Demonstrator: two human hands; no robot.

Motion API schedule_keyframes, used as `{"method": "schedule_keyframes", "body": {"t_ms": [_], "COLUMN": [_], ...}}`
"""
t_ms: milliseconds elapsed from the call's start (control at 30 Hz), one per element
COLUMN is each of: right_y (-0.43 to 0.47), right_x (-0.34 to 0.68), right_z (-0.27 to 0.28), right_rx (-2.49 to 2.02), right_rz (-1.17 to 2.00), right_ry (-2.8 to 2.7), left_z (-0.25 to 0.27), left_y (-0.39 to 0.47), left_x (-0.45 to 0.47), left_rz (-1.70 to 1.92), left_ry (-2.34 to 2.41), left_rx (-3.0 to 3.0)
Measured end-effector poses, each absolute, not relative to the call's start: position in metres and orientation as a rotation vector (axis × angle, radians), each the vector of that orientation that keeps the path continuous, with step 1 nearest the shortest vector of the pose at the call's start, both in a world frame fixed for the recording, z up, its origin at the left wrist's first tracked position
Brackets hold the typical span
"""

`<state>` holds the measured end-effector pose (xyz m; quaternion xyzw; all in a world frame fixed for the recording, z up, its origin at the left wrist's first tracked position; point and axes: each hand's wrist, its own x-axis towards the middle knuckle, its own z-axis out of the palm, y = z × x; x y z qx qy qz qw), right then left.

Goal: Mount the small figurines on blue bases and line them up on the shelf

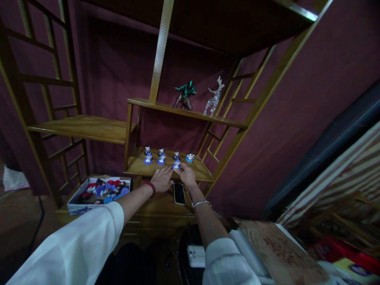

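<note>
At the front of the varnished wooden shelf [137,168], a small, rounded purple-and-white figurine [176,164] stands by the fingertips of the left hand [162,179] and right hand [187,175]; whether either grip is closed, I can't tell. Above stands a clear, glassy deer ornament [213,100].

Lower bay [172,132]: open at front, capped above.
Upper shelf [225,121] limits height; left post [129,134] and right post [228,158] bound the sides. Rows of figurines [161,159] obstruct the left and middle; bare board [202,169] runs right of the light-blue-based figurine [190,158]. Left hand [162,179] and right hand [186,175] occupy the front centre; phone [179,194] lies just below them.
</note>
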<state>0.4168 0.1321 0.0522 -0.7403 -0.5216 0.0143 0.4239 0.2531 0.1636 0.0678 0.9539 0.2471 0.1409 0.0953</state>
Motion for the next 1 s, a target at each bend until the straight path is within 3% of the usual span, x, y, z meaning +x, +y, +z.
{"method": "schedule_keyframes", "body": {"t_ms": [1000], "right_y": [0.15], "right_x": [0.433], "right_z": [0.064], "right_rx": [-2.013], "right_rz": [-0.076], "right_ry": [-1.446], "left_z": [0.066], "left_y": [0.193], "left_x": [0.287], "left_rz": [0.829], "left_ry": [0.569], "left_rx": [2.786]}}
